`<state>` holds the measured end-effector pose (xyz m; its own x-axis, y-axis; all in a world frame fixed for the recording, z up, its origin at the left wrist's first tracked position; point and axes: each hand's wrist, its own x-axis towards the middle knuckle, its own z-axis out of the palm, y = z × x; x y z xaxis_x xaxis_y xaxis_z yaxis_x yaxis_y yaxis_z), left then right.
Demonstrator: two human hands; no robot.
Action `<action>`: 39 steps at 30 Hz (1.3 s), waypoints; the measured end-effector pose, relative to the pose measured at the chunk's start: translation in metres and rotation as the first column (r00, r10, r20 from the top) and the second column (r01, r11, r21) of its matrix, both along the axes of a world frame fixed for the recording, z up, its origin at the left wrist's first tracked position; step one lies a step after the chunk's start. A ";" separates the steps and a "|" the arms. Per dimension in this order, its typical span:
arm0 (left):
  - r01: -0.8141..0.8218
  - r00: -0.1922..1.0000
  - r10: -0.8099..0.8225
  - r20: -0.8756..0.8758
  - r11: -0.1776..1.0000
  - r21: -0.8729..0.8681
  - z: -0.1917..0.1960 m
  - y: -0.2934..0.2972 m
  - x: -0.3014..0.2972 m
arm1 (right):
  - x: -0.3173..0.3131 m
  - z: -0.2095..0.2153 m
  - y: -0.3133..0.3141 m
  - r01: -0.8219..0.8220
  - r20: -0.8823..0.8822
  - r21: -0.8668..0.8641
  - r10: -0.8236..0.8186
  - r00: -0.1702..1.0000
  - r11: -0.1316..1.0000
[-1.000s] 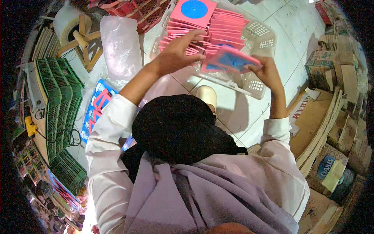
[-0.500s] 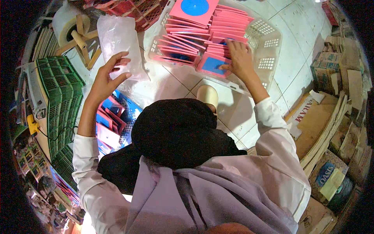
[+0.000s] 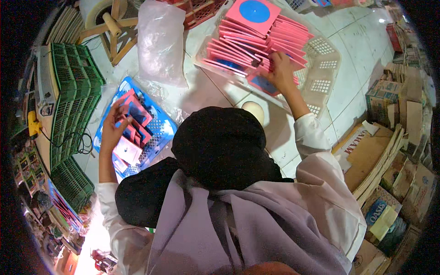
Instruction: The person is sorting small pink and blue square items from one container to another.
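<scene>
On the left, my left hand (image 3: pixel 113 127) hovers at a blue plastic basket (image 3: pixel 160 117), its fingers apart and curved beside the pink frames (image 3: pixel 140 114) with blue parts lying in it. Farther off, a pale perforated basket (image 3: pixel 327 64) holds rows of thin pink square panels (image 3: pixel 288 39) standing on edge. My right hand (image 3: pixel 282 75) reaches into its near side, fingers curled and thumb against a pink panel with a blue middle (image 3: pixel 263 85). A pink panel with a blue disc (image 3: pixel 254 11) lies flat on top of the rows.
A filled clear plastic bag (image 3: pixel 160 43) stands between the baskets. Green crates (image 3: pixel 75 91) line the left, near a wooden stand (image 3: pixel 112 32). A red crate (image 3: pixel 199 11) sits at the back. Cardboard boxes (image 3: pixel 382 98) and flattened cardboard (image 3: pixel 366 146) fill the right side.
My left hand has moved from in front of the plastic bag back toward me, over the blue basket. My right hand stays at the pink panels, its fingers more curled. The view has shifted left.
</scene>
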<state>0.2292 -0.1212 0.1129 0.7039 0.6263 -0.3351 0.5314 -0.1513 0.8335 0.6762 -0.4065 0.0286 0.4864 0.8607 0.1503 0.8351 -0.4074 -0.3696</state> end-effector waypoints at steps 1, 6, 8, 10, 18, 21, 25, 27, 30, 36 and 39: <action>-0.007 1.000 0.007 0.003 1.000 -0.002 -0.004 -0.005 -0.014 | 0.002 0.013 -0.001 -0.007 0.003 -0.002 0.007 1.000 1.000; -0.267 0.963 0.266 0.037 0.963 0.042 -0.026 -0.023 -0.099 | 0.013 0.028 -0.014 0.514 -0.190 0.594 -0.514 0.837 0.618; -0.324 0.945 0.323 0.044 0.946 0.008 -0.028 -0.031 -0.103 | -0.011 0.023 0.009 0.584 -0.419 0.507 -0.411 0.810 0.634; -0.401 0.913 0.402 0.062 0.916 -0.035 -0.031 -0.038 -0.111 | -0.028 0.022 0.036 0.621 -0.630 0.408 -0.287 0.722 0.669; -0.412 0.898 0.425 0.111 0.903 -0.122 -0.049 -0.049 -0.126 | 0.009 0.018 0.068 0.505 -0.936 -0.050 -0.217 0.278 0.861; -0.470 0.874 0.476 0.091 0.879 -0.081 -0.056 -0.048 -0.147 | 0.018 0.008 0.069 0.433 -0.830 -0.092 -0.309 0.464 0.897; -0.578 0.810 0.584 0.055 0.778 0.245 -0.130 -0.030 -0.208 | -0.003 0.053 0.097 0.025 -0.435 -0.025 -0.033 0.900 0.999; -0.651 0.670 0.737 -0.089 0.642 0.405 -0.151 -0.031 -0.229 | -0.051 0.113 0.137 -0.147 -0.383 0.030 0.147 0.912 0.989; -0.755 0.434 0.898 -0.071 0.406 0.516 -0.213 -0.049 -0.301 | -0.136 0.145 0.212 -0.557 -0.383 0.031 0.524 0.760 0.830; -0.884 0.313 0.939 -0.141 0.342 0.317 -0.226 -0.070 -0.277 | -0.310 0.059 0.308 -0.920 -0.723 -0.333 0.571 0.390 0.207; -0.874 0.219 0.943 -0.252 0.304 0.380 -0.164 -0.069 -0.211 | -0.365 -0.015 0.322 -0.797 -0.750 -0.414 0.331 0.573 0.440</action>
